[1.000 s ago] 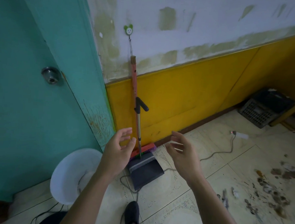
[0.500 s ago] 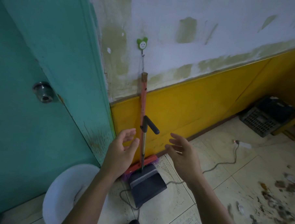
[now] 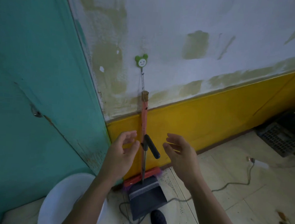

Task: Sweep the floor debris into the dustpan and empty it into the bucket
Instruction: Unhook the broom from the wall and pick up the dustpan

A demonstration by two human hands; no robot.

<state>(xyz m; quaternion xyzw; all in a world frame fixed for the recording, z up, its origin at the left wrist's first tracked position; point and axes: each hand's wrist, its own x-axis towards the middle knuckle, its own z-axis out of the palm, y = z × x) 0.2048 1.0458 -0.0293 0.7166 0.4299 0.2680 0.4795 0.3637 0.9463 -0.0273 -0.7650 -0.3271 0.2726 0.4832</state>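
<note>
Peeling white and yellow wall fills my view, with a teal door (image 3: 35, 73) on the left. A red-handled broom (image 3: 144, 115) is strung from a green smiley hook (image 3: 141, 60), its head resting on the tiled floor (image 3: 225, 166) against the wall. The dark dustpan (image 3: 146, 198) stands just in front of it, its black grip (image 3: 152, 146) angled up between my hands. My left hand (image 3: 123, 154) and right hand (image 3: 180, 154) hover either side of that grip, fingers loosely spread, holding nothing. The white bucket (image 3: 58, 197) sits under my left forearm. Debris (image 3: 285, 223) lies at lower right, well apart from the dustpan.
</note>
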